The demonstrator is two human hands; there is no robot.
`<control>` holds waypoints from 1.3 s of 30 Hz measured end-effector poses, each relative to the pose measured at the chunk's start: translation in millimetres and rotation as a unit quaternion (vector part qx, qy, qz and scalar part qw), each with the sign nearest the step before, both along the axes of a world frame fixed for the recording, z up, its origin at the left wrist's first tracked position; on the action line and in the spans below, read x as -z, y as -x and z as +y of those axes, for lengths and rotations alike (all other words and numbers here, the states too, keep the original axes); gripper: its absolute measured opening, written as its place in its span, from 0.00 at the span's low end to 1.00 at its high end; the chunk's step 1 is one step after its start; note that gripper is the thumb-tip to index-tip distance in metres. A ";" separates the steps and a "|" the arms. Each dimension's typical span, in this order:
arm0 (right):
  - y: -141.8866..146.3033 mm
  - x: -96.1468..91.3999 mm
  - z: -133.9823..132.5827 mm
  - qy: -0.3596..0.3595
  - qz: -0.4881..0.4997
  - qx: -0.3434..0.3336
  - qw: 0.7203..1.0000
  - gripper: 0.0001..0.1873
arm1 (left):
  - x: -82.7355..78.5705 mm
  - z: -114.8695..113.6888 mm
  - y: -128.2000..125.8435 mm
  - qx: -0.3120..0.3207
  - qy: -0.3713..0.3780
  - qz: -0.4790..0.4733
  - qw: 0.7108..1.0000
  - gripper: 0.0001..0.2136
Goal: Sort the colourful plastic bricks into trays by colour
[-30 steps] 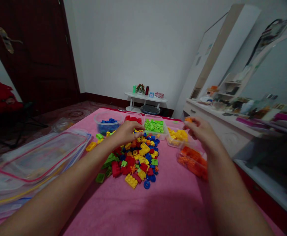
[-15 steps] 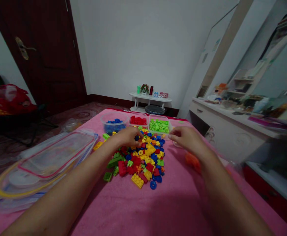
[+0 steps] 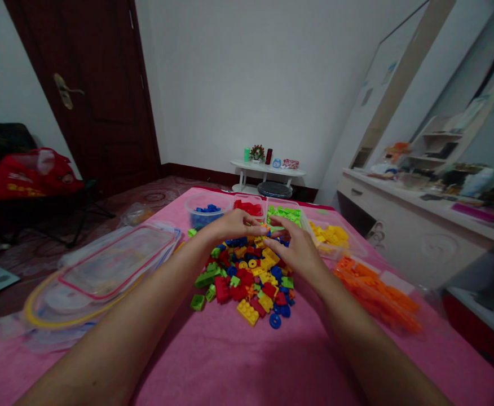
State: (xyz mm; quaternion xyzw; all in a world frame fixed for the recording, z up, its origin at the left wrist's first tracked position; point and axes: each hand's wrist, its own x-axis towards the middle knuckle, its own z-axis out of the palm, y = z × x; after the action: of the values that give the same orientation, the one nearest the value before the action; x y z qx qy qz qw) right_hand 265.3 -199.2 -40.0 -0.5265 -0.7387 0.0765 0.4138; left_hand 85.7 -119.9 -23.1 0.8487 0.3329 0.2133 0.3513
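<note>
My left hand [image 3: 241, 225] is over the far part of a mixed pile of toy building bricks [image 3: 247, 276]. Its fingers are pressed together, with a small orange-and-blue building brick [image 3: 266, 229] at the tips. Facing it from the right is my right hand [image 3: 293, 245], thumb and forefinger apart around the space beside that brick; whether they touch it I cannot tell. Behind the hands stand clear tubs of sorted bricks: blue bricks [image 3: 208, 214], red bricks [image 3: 247, 208], green bricks [image 3: 286, 215] and, to the right, yellow bricks [image 3: 330, 235].
Beside my right forearm lies a clear container of orange bricks [image 3: 376, 293]. Stacked clear lids [image 3: 115, 265] cover the left side of the pink cloth [image 3: 230, 366]. A white dresser [image 3: 403, 214] stands to the right, a small white table [image 3: 268, 166] at the far wall.
My right hand has moved left from beside the green tub to meet my left hand above the pile. The yellow and orange containers now show more fully. The view has shifted slightly.
</note>
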 end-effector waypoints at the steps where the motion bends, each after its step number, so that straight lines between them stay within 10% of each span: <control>1: 1.8 -1.6 -1.1 -0.009 0.014 -0.011 1.000 0.29 | -2.1 -3.3 -2.1 0.016 0.023 -0.023 0.999 0.23; 6: 3.5 -3.2 -3.1 -0.058 0.003 -0.003 0.998 0.19 | -3.8 -12.6 -8.5 0.050 0.067 -0.040 0.996 0.24; 13: 4.9 -4.1 -3.3 0.030 0.002 0.008 1.000 0.16 | 2.9 7.4 14.7 -0.131 -0.165 0.233 0.949 0.12; 23: 11.2 13.1 -4.1 0.013 -0.076 -0.015 0.997 0.17 | 12.4 -4.4 4.2 -0.080 -0.192 0.328 0.922 0.13; 39: 2.3 1.5 -2.4 -0.013 -0.041 0.018 0.999 0.17 | 9.6 -16.3 -12.4 -0.101 -0.188 0.181 0.960 0.13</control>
State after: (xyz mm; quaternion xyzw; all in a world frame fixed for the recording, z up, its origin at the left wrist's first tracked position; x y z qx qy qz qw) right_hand 263.0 -201.6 -41.5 -0.5367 -0.7464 0.0377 0.3917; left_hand 98.1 -136.2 -32.7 0.8859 0.4285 0.1493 0.0962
